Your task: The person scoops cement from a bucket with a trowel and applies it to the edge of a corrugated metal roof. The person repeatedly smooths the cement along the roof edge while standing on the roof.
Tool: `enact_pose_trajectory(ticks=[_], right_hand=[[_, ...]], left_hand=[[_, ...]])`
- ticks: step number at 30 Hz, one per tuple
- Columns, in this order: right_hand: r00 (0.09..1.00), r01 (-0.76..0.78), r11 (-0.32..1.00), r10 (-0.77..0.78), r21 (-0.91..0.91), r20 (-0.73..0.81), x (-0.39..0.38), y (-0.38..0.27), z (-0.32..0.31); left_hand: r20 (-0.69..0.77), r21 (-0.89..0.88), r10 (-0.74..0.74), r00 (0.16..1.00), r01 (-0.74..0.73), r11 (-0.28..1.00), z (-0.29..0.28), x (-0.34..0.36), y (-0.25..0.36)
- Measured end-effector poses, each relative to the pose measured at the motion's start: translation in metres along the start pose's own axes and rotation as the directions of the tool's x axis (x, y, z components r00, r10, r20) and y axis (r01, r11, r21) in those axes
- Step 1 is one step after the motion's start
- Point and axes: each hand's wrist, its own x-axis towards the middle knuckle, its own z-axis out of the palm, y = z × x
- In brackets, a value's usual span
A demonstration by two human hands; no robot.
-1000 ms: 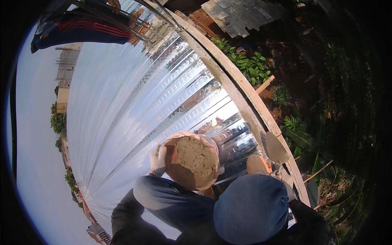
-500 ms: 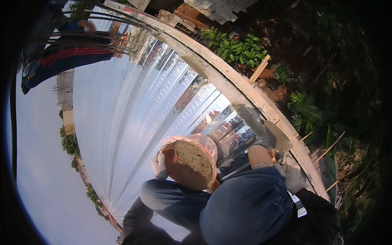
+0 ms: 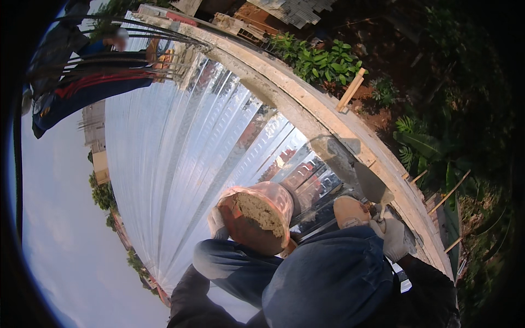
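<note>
My left hand [image 3: 217,223], in a pale glove, grips the side of an orange-pink bucket [image 3: 282,198] tilted toward me. Grey-brown wet mortar [image 3: 261,212] lies inside it, up one side of the wall. The gloved right hand [image 3: 394,238] is closed round the handle of a trowel [image 3: 373,185]. Its broad grey blade rests at or just over the concrete strip [image 3: 328,143] along the roof edge; whether it touches I cannot tell. My brown shoe [image 3: 348,211] is beside the trowel, and my jeans-clad knees [image 3: 328,273] hide part of the bucket's near side.
Shiny corrugated metal sheets [image 3: 180,147] spread ahead and left. A wooden edge board [image 3: 306,104] curves along the right, with a drop to plants [image 3: 328,60] and soil beyond. At the far left, another person [image 3: 93,87] is behind dark steel bars [image 3: 126,60].
The view has shifted slightly, so the surroundings sit a little further right. Both hands keep their hold on bucket and trowel, and the blade stays near the roof edge.
</note>
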Motion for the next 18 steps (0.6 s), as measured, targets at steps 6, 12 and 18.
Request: enact_pose_trajectory(ticks=[6, 12, 18], right_hand=[[0.997, -0.051, 0.996, 0.056, -0.077, 0.056, 0.001, 0.011, 0.000], [0.993, 0.097, 0.994, -0.100, -0.049, -0.066, 0.000, 0.028, 0.010], [0.920, 0.393, 0.920, -0.393, -0.003, 0.002, 0.004, 0.004, -0.012]], left_hand=[[-0.018, -0.394, -0.087, 0.996, 0.073, 0.916, 0.007, -0.005, 0.000], [0.119, -0.646, -0.169, 0.978, 0.206, 0.735, 0.008, -0.003, 0.003], [0.324, -0.784, -0.227, 0.919, 0.395, 0.479, -0.006, 0.004, 0.005]])
